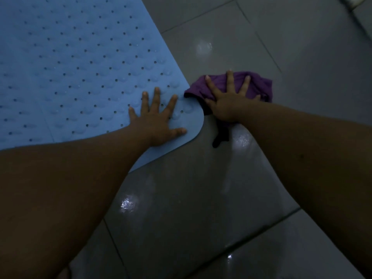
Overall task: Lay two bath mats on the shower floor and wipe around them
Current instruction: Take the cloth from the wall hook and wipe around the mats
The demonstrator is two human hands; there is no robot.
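A blue bath mat [80,63] with rows of small holes lies flat on the grey tiled floor, filling the upper left. My left hand [159,119] rests palm down with fingers spread on the mat's rounded near-right corner. A crumpled purple cloth [259,83] lies on the tile just right of that corner, touching the mat's edge. My right hand [227,101] presses flat on the cloth with its fingers spread. Only one mat is in view.
The grey floor tiles [201,198] are glossy and wet, with bright reflections and dark grout lines. A pale raised edge [360,5] shows at the top right corner. Both of my forearms cross the lower part of the view.
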